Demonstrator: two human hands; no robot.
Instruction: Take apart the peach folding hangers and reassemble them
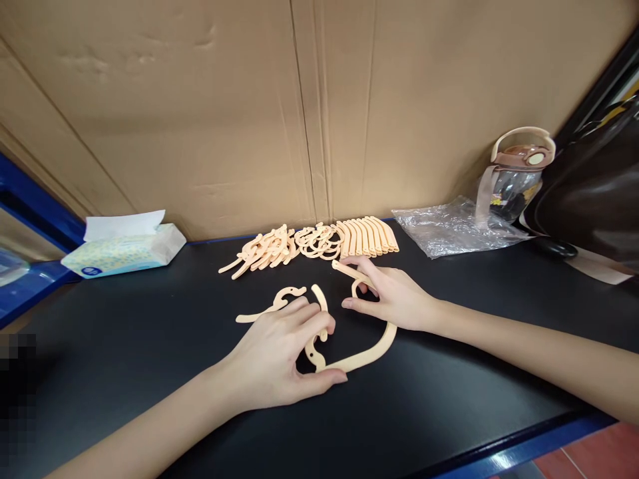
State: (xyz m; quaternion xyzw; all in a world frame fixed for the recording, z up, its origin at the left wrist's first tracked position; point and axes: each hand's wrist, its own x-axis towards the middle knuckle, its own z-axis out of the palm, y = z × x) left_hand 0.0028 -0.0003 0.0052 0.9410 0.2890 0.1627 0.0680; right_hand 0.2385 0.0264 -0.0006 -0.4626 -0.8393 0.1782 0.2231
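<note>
Beige plastic parts that look like pieces of folding clothes hangers lie about my hands. My left hand [284,352] is closed, its fingers around a short curved piece [320,299]. Its thumb rests by a long curved hanger arm [367,358] with a holed, hooked end, which stretches right toward my other wrist. Between the thumb and fingers of my right hand [394,293] are a slim hanger arm [344,269] and a ring-like curved part, partly hidden. Just beyond my left knuckles a loose hook-ended piece [267,311] lies on the black table [164,332].
At the back lie a pile of hook-ended pieces [264,249], several rings or hooks [318,241] and a neat row of arms [367,237]. A tissue pack [124,253] stands at left. Clear plastic bag [439,229] and bottle [519,183] are at right, before a cardboard wall [224,120].
</note>
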